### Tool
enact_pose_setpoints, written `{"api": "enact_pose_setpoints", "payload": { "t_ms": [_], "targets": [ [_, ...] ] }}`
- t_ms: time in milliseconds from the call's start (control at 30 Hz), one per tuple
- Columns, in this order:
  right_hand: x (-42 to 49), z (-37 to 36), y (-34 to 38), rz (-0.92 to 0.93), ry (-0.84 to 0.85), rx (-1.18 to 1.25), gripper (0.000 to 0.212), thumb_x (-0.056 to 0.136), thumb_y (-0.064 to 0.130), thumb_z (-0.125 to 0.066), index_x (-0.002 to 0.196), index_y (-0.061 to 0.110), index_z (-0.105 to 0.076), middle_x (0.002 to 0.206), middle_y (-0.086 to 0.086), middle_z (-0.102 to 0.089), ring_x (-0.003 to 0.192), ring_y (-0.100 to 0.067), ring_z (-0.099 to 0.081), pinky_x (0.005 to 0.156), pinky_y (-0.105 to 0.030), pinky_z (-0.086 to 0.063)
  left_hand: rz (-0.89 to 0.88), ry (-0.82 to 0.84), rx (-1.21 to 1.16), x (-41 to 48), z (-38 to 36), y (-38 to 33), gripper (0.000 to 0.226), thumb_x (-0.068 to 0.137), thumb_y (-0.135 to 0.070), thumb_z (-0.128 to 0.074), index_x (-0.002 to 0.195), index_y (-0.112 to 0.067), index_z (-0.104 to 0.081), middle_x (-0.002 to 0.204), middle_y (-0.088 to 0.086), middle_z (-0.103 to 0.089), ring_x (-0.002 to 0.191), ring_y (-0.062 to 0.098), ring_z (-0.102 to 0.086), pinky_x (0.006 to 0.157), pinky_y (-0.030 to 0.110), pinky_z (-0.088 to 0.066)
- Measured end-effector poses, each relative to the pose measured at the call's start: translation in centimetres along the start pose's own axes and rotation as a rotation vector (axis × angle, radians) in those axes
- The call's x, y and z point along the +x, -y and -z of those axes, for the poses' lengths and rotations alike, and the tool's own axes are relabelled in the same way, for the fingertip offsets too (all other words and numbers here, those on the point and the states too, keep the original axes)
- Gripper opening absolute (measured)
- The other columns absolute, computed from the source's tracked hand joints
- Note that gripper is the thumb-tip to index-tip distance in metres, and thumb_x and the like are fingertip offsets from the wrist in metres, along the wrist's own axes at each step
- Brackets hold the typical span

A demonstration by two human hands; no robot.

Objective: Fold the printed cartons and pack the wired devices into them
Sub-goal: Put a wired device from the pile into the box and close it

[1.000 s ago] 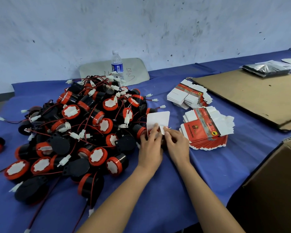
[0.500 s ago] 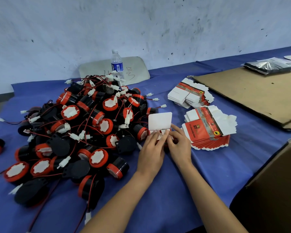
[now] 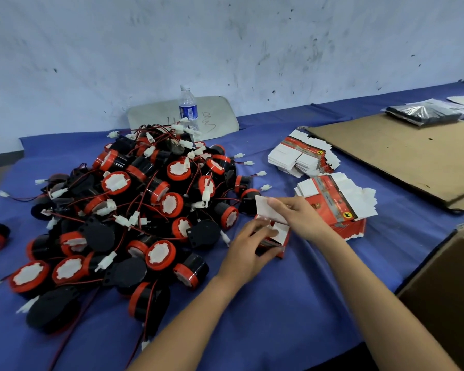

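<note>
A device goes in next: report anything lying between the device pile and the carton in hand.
Nothing blocks it. The device pile sits beside the carton; between them are only the left hand, gripping the carton, and one white connector. The right hand pinches the flap.

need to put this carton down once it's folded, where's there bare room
Bare blue cloth lies between the left forearm and right forearm, and between the nearer flat-carton stack and the cardboard box. The cardboard sheet is mostly bare. Crowded: the wired-device pile, left.
</note>
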State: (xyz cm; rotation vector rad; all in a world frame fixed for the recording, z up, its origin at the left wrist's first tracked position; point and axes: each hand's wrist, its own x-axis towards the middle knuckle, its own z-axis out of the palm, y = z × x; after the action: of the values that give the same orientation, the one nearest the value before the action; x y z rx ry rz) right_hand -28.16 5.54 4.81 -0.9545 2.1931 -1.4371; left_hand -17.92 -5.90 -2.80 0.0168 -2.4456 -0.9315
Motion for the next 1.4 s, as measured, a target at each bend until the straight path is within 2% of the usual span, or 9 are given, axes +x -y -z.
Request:
{"api": "enact_pose_setpoints", "payload": {
  "t_ms": [100, 333, 433, 600, 767, 867, 967, 1267, 1400],
  "targets": [
    [-0.6, -0.5, -1.0, 0.007, 0.053, 0.072, 0.028, 0.096, 0.026, -0.057, 0.118, 0.015, -0.069, 0.112, 0.000, -0.072, 0.107, -0.009, -0.065, 0.096, -0.030, -0.049, -0.005, 0.009, -0.025, -0.1, 0.1, -0.2, 0.029, 0.088, -0.026, -0.069, 0.115, -0.016, -0.065, 0.128, -0.003, -0.054, 0.122, 0.012, -0.048, 0.103, 0.021, -0.038],
    [-1.8, -2.2, -3.7, 0.131, -0.156, -0.073, 0.044, 0.090, -0.009, -0.050, 0.124, 0.014, -0.064, 0.115, -0.007, -0.070, 0.105, -0.020, -0.066, 0.092, -0.036, -0.051, -0.016, -0.094, -0.015, -0.3, 0.5, -0.2, 0.013, 0.085, 0.000, -0.066, 0.098, -0.002, -0.067, 0.114, 0.010, -0.054, 0.109, 0.010, -0.049, 0.101, 0.013, -0.034],
    [-2.3, -2.1, -4.0, 0.153, -0.082, -0.058, 0.049, 0.088, -0.001, -0.061, 0.130, 0.024, -0.057, 0.121, 0.000, -0.066, 0.109, -0.003, -0.060, 0.092, -0.023, -0.047, -0.002, -0.138, 0.026, -0.3, 0.7, -0.1, 0.013, 0.083, 0.000, -0.069, 0.096, -0.002, -0.066, 0.110, 0.012, -0.054, 0.106, 0.016, -0.049, 0.101, -0.001, -0.016],
    [-2.9, -2.1, -3.8, 0.231, -0.059, -0.124, 0.045, 0.087, 0.040, -0.064, 0.130, 0.039, -0.052, 0.128, 0.021, -0.055, 0.125, 0.003, -0.042, 0.103, -0.013, -0.032, -0.005, -0.139, 0.043, -0.1, 0.7, 0.2, 0.015, 0.087, -0.003, -0.066, 0.102, -0.003, -0.065, 0.112, 0.012, -0.055, 0.107, 0.019, -0.051, 0.102, 0.000, -0.015],
    [-2.4, -3.3, -3.5, 0.275, -0.202, -0.215, 0.033, 0.094, 0.014, -0.060, 0.126, 0.023, -0.062, 0.130, 0.002, -0.061, 0.126, -0.012, -0.052, 0.099, -0.015, -0.039, 0.068, -0.204, -0.083, 0.0, 0.7, 0.4, 0.015, 0.081, 0.005, -0.069, 0.085, -0.006, -0.059, 0.092, 0.005, -0.057, 0.088, 0.019, -0.058, 0.098, 0.006, -0.029],
    [-2.7, -3.7, -4.1, 0.294, -0.194, -0.296, 0.035, 0.093, 0.011, -0.062, 0.127, 0.020, -0.062, 0.135, 0.002, -0.055, 0.125, -0.015, -0.050, 0.103, -0.016, -0.034, 0.212, -0.314, -0.244, -0.1, 0.8, 0.7, 0.027, 0.082, 0.004, -0.069, 0.082, -0.015, -0.049, 0.096, 0.002, -0.049, 0.092, -0.007, -0.054, 0.085, 0.020, -0.049],
    [-2.7, -3.6, -4.1, 0.272, -0.168, -0.291, 0.034, 0.092, 0.009, -0.062, 0.125, 0.018, -0.063, 0.135, 0.006, -0.053, 0.126, -0.016, -0.047, 0.104, -0.012, -0.029, 0.308, -0.341, -0.310, -0.1, 0.8, 1.5, 0.021, 0.085, 0.004, -0.064, 0.083, -0.013, -0.052, 0.100, 0.006, -0.056, 0.096, -0.021, -0.049, 0.080, 0.012, -0.047],
    [-2.8, -3.5, -3.6, 0.221, -0.139, -0.218, 0.033, 0.093, 0.011, -0.061, 0.125, 0.019, -0.062, 0.133, 0.013, -0.050, 0.125, -0.014, -0.044, 0.100, -0.002, -0.023, 0.324, -0.317, -0.300, 0.1, 0.3, 2.1, 0.020, 0.088, 0.005, -0.060, 0.086, -0.015, -0.056, 0.098, 0.001, -0.061, 0.097, -0.023, -0.049, 0.079, 0.004, -0.042],
    [-2.9, -3.5, -3.7, 0.243, -0.134, -0.268, 0.033, 0.092, 0.009, -0.062, 0.124, 0.016, -0.063, 0.134, 0.010, -0.050, 0.126, -0.016, -0.043, 0.101, -0.003, -0.022, 0.351, -0.307, -0.345, 0.1, 0.7, 1.6, 0.033, 0.089, 0.002, -0.060, 0.092, -0.029, -0.053, 0.099, -0.009, -0.060, 0.092, -0.011, -0.057, 0.077, 0.004, -0.043]
  ]
}}
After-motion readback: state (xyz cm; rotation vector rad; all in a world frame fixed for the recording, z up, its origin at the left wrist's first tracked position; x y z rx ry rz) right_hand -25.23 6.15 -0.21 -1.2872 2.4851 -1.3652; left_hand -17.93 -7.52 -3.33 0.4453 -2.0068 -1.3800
